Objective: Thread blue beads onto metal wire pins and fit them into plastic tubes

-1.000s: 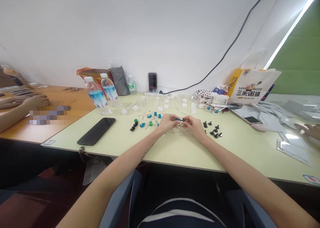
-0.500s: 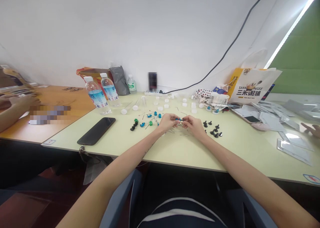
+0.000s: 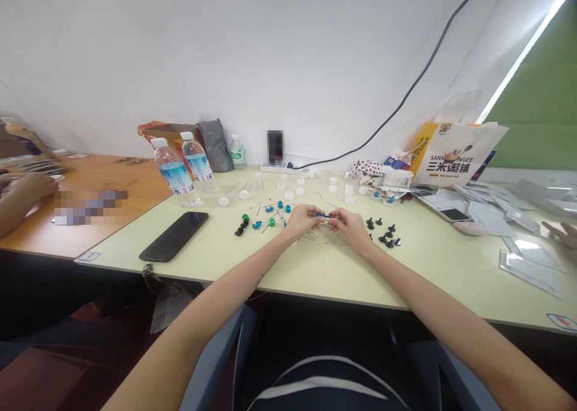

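My left hand [image 3: 305,220] pinches a small blue part [image 3: 320,215] just above the table. Facing it, my right hand [image 3: 348,223] grips a small black part [image 3: 330,216] that meets the blue one; the fingers hide most of both. Several blue parts [image 3: 280,205] and green parts [image 3: 271,222] lie left of my hands, with black caps [image 3: 239,230] further left. Right of my right hand stand several black flanged pieces [image 3: 389,238]. Thin metal pins [image 3: 332,243] are scattered under and around my hands.
Clear tubes with white caps [image 3: 244,194] lie behind my hands. At the left are a black phone [image 3: 175,237] and two water bottles [image 3: 198,161]. Flat clear packets [image 3: 531,273] and a paper bag [image 3: 460,155] sit at the right. Other people's hands [image 3: 31,191] show at both sides.
My two hands stay in nearly the same place, still holding the blue and black parts. At the far left, another person's hand has shifted left; the hand at the far right moved slightly.
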The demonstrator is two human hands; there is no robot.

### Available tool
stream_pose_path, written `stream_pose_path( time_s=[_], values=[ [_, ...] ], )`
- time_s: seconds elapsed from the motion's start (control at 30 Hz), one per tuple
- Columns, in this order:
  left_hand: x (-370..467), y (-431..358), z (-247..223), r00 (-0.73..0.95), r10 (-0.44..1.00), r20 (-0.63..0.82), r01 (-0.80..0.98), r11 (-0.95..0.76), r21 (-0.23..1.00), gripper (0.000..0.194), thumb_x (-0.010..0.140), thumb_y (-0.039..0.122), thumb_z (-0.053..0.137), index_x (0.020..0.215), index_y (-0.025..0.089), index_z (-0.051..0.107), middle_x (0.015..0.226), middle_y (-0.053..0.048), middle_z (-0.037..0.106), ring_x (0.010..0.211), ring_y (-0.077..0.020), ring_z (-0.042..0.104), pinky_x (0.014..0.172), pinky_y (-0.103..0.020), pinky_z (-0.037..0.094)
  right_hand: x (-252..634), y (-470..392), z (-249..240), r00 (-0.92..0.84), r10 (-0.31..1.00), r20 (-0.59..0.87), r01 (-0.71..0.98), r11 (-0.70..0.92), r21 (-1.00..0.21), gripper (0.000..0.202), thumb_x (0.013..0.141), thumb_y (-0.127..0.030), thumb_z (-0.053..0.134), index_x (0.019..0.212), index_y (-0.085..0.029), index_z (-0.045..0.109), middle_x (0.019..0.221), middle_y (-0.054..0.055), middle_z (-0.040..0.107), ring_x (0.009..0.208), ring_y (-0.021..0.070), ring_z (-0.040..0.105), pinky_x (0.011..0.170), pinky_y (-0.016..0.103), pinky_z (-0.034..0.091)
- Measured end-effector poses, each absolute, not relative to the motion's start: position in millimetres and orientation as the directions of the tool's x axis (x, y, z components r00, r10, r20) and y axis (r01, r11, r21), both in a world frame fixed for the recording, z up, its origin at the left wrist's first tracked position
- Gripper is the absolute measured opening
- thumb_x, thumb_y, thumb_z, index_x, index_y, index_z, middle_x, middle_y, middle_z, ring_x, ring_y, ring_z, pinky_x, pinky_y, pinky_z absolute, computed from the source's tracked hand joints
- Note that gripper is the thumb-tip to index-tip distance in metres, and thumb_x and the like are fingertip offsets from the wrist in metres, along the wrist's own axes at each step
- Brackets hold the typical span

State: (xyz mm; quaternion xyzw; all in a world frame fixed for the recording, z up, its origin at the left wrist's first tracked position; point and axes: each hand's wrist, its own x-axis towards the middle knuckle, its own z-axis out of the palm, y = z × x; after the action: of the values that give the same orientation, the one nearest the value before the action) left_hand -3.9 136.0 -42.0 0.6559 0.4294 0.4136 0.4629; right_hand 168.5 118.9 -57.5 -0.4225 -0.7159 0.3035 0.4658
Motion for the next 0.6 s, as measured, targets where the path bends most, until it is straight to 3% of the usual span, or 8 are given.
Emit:
stream_pose_path(
  time_s=[0.6],
  values=[
    [-4.6,138.0,-44.5,0.297,0.942,0.156,0.166,-0.212,0.963,0.019,0.068,0.018,0.067,0.085,0.009,0.063,0.062,-0.004,0.064,0.05,-0.0099,0.057,0.049,-0.02,0.045,168.5,118.7,-57.0,-0.227,0.883,0.41,0.328,0.466,-0.822,0.022,0.079,-0.041,0.053,0.082,-0.019,0.057,0.065,0.001,0.063,0.055,0.0154,0.059,0.056,0.03,0.052]
  ],
)
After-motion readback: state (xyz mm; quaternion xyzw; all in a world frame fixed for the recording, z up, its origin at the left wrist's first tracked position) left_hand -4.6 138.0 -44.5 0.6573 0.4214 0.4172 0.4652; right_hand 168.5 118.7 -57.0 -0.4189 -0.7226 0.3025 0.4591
